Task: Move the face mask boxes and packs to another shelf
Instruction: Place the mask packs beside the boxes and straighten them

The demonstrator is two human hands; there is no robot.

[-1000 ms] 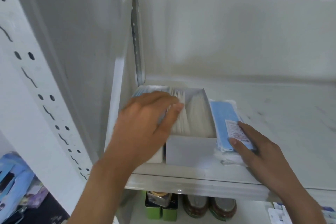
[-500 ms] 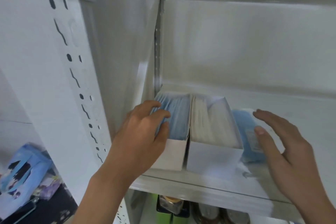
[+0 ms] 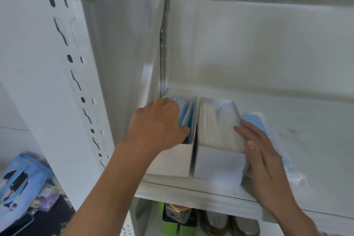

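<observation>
— Looking at the left hand first: what is it doing?

— It reaches over the top of the left box, the one full of blue masks. The fingers curl down behind the far side of the box, out of sight, and the thumb presses into the blue masks at the near edge. So the hand is clamped on that box from above.

— And the right hand?

— Its fingers lie straight and close together, flat against the right wall of the right box, which holds white masks. The fingertips reach up to the top rim of that wall. It presses rather than grips; nothing is curled round the box.

— Where do the boxes sit?

— Side by side between the two hands, touching or nearly so along a dark seam, at the front left corner of the shelf. The left box stands just beside the side panel of the rack.

— Anything beyond the right fingers?

— A blue pack in clear wrap lies flat on the shelf just outside the right hand, partly hidden under it. It looks close against the right box, though the hand covers the spot.

— Below the hands?

— Green tins and two round lidded jars stand on the lower level. Far left of the left wrist lies a light blue pouch.
</observation>
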